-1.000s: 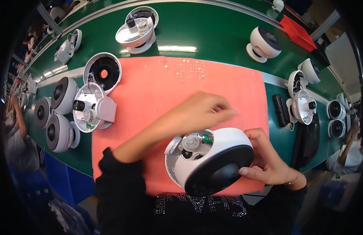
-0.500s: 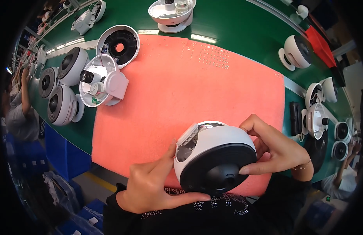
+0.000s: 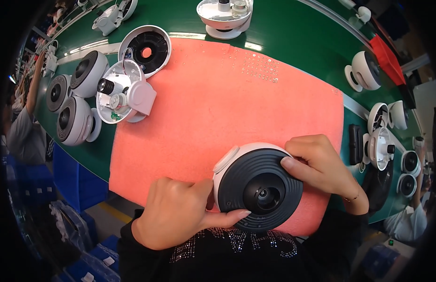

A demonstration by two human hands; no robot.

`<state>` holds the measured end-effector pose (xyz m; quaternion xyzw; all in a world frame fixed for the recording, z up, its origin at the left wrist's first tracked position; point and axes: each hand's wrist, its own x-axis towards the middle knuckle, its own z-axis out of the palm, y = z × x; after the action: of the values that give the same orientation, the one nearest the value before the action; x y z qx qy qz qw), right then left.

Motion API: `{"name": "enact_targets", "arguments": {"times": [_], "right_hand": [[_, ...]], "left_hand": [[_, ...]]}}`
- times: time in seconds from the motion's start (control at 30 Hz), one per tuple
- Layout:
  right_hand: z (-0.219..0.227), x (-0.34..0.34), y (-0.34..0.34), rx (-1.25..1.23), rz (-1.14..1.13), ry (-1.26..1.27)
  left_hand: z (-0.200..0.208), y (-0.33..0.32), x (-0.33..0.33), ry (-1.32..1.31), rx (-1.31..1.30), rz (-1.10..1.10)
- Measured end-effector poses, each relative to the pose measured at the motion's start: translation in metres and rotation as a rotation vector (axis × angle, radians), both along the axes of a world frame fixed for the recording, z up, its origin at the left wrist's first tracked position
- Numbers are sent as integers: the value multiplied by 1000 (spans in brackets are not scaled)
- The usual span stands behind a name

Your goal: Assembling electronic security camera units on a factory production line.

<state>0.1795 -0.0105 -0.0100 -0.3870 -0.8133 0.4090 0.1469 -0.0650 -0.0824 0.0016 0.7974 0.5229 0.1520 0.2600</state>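
A round white projector-like device (image 3: 260,188), with a black ridged front and a lens at its centre, is held over the near edge of the pink mat (image 3: 218,108). Its front faces up toward me. My left hand (image 3: 180,211) grips its left side, the thumb lying on the lower front rim. On the upper right, my right hand (image 3: 321,164) has its thumb on the black face near the rim, with the other fingers behind the edge. A flat white piece (image 3: 226,159) juts from the device's upper left side. The back is hidden.
On the left stand several finished-looking devices (image 3: 77,120), an opened white shell with its lens barrel (image 3: 121,96) and a black-lined shell (image 3: 147,49). Small metal screws (image 3: 260,66) lie in rows at the mat's far side. More units (image 3: 381,146) and a black case (image 3: 354,144) sit right.
The device has been tilted so its black front and lens now face up, and the open gap at its top is out of sight. My right thumb moved up to the upper rim.
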Motion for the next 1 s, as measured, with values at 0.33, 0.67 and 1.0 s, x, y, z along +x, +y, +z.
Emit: {"name": "enact_targets", "arguments": {"times": [0.33, 0.67, 1.0], "right_hand": [[6, -10, -8, 736, 83, -92], [24, -20, -16, 492, 277, 101], [-4, -21, -7, -71, 95, 251]], "left_hand": [[5, 2, 0, 44, -48, 12], [3, 0, -2, 35, -62, 28], [-4, 4, -2, 8, -164, 72]]}}
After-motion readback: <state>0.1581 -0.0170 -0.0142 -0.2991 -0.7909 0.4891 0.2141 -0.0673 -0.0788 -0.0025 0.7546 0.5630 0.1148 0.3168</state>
